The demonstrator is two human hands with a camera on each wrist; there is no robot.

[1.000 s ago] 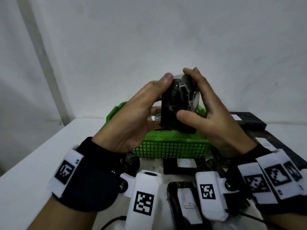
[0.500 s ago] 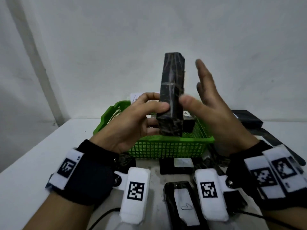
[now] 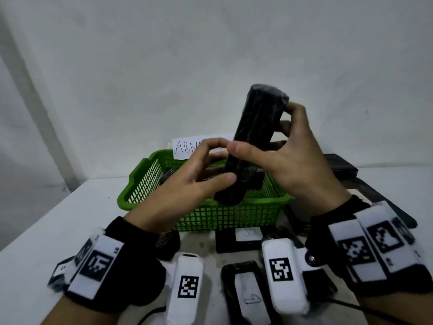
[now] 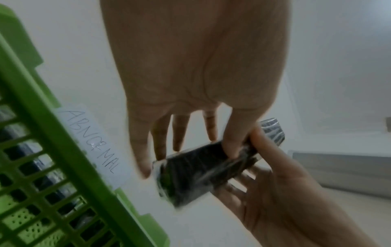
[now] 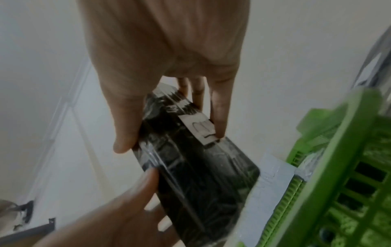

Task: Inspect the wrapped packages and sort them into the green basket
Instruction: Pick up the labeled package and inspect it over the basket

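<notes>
A black package (image 3: 255, 141) wrapped in clear film stands tilted in the air above the green basket (image 3: 210, 219). My left hand (image 3: 218, 160) pinches its lower part between thumb and fingers. My right hand (image 3: 263, 127) grips it higher up, thumb on the near face and fingertips (image 3: 291, 109) at its top edge. In the left wrist view the package (image 4: 203, 170) shows between both hands beside the basket (image 4: 52, 133). The right wrist view shows a small white label (image 5: 201, 128) on the package (image 5: 196, 175).
A paper sign (image 3: 187, 147) reading "ABNORMAL" stands at the basket's back rim, and dark packages (image 3: 167, 177) lie inside. More black labelled packages (image 3: 248, 238) (image 3: 248, 294) lie on the white table in front. Flat black items (image 3: 337, 163) sit at the right, against the wall.
The package went from a low two-handed hold to upright and edge-on, and it now leans right. My right hand, which had opened beside it, grips it again near the top.
</notes>
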